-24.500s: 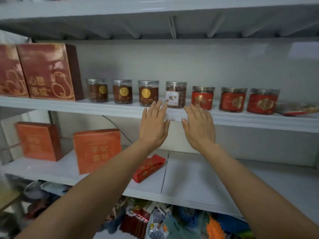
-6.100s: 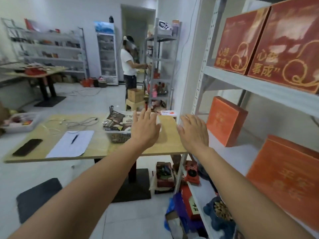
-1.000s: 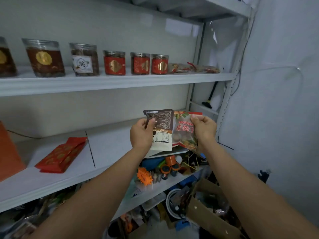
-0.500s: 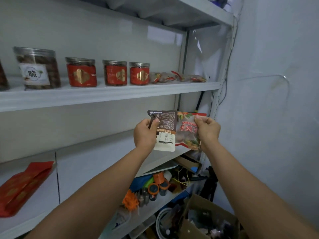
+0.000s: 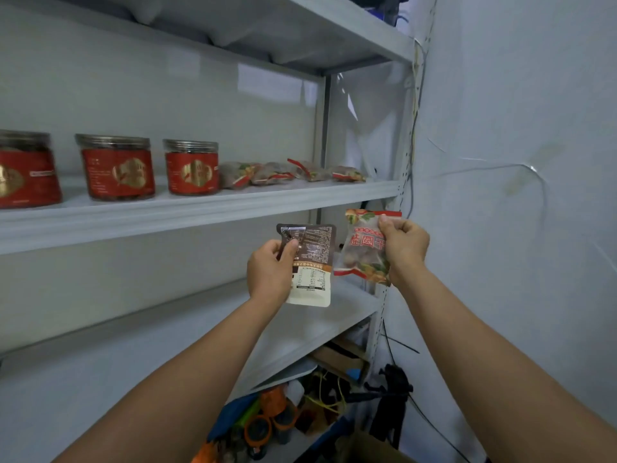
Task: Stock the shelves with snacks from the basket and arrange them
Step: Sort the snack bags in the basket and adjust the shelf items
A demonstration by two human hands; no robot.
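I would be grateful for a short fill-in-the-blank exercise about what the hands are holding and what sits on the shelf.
1. The left hand pinches the brown-and-white pouch; the clear red-printed packet is gripped by the ____ hand.
2. The number of red-labelled jars in view on the shelf is ____.
3. The loose clear packets on that shelf lie to the ____ of the jars.
Missing words: right; three; right.

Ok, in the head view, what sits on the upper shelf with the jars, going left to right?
first red jar, cut by the frame edge → second red jar → third red jar → row of clear snack packets, lying flat and running toward the shelf's right end.
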